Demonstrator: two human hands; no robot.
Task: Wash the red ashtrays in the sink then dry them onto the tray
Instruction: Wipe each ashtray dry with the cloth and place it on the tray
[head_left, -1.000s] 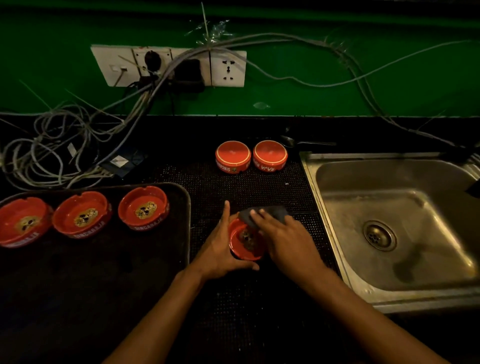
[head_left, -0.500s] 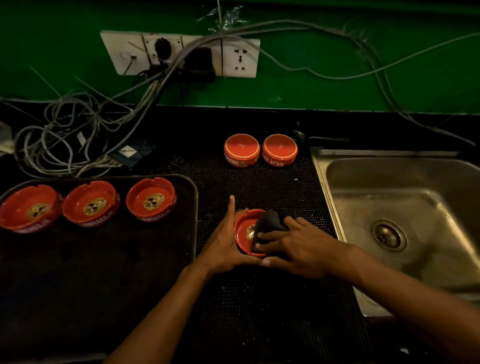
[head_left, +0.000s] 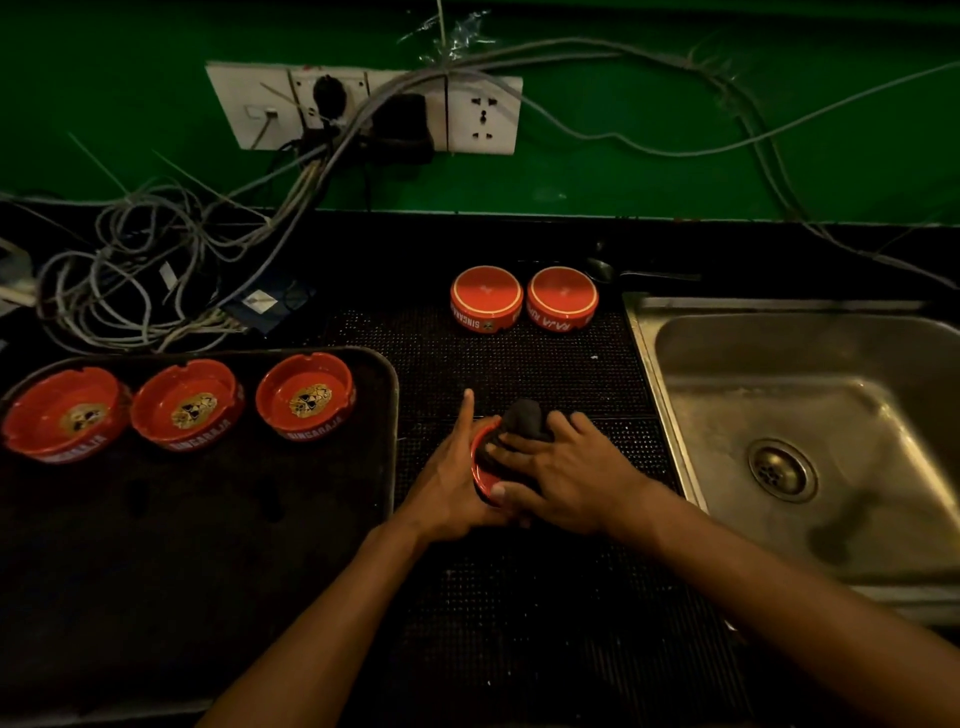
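Countertop (head_left: 519, 649) of dark, dotted matting runs from left to right under dim light, backed by a green wall (head_left: 675, 171) at the far side. A white socket panel (head_left: 363, 106) is fixed to that wall, and a tangle of grey cables (head_left: 135, 280) hangs from it and piles up on the far left of the counter. A steel sink (head_left: 810, 436) sits on the right, its drain (head_left: 782, 467) showing in the basin.

A dark tray (head_left: 384, 415) lies at the near left with three red ashtrays on it in a row, open side up: left ashtray (head_left: 65, 413), middle ashtray (head_left: 187, 405), right ashtray (head_left: 306, 397). Two upturned ashtrays (head_left: 485, 297) stand side by side further back, between the tray and the sink, bottoms up. A spoon (head_left: 602, 270) lies just behind them.

Near the middle, one more red ashtray (head_left: 483, 475) rests on the mat just right of the tray. The left hand (head_left: 452, 478) curls around its left side, forefinger stretched straight toward the far side. The right hand (head_left: 566, 473) presses a dark cloth (head_left: 522, 421) into the bowl, fingers bent over the cloth.

Cloth and hands cover most of that ashtray; only its left rim shows. The near edge of the tray fades into shadow, and the sink is cut off at the right.
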